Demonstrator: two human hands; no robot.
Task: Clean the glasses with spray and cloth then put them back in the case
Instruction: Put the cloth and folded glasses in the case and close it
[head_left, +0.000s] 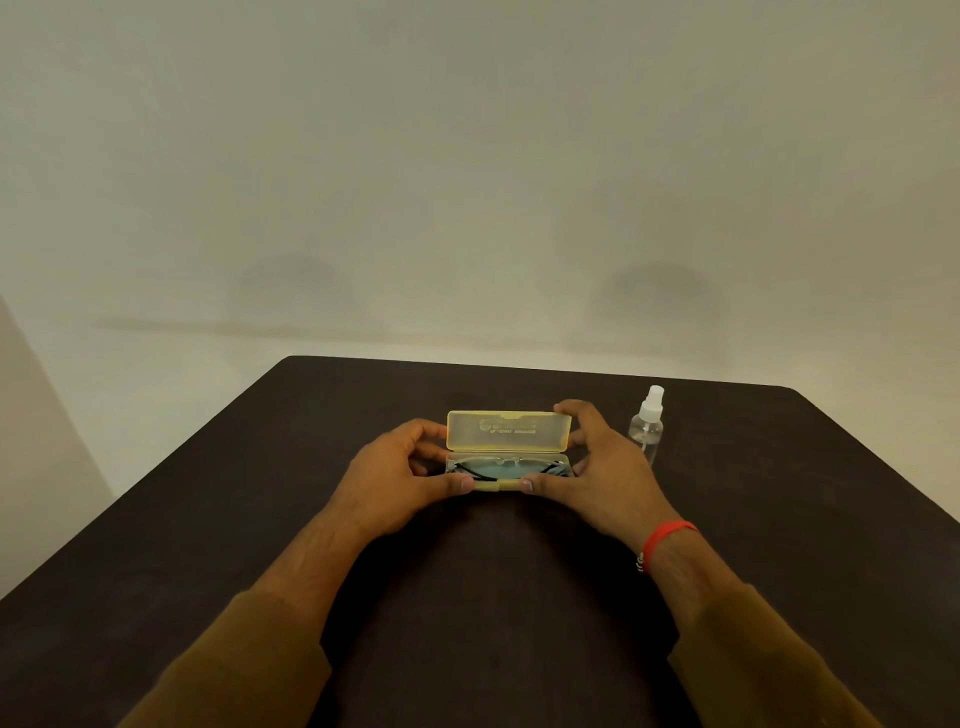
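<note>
While the case sat open near the far edge of the tabletop, glasses lay folded inside it. The left hand and right hand clamped its ends, fingers steadying the raised lid. The spray bottle stood just beside the right hand; a careless elbow-out lift could likely topple it. No cloth was visible.

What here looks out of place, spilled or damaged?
Nothing stands out. The case sits open and square on the table, glasses inside, both hands at its ends; the spray bottle stands upright.
</note>
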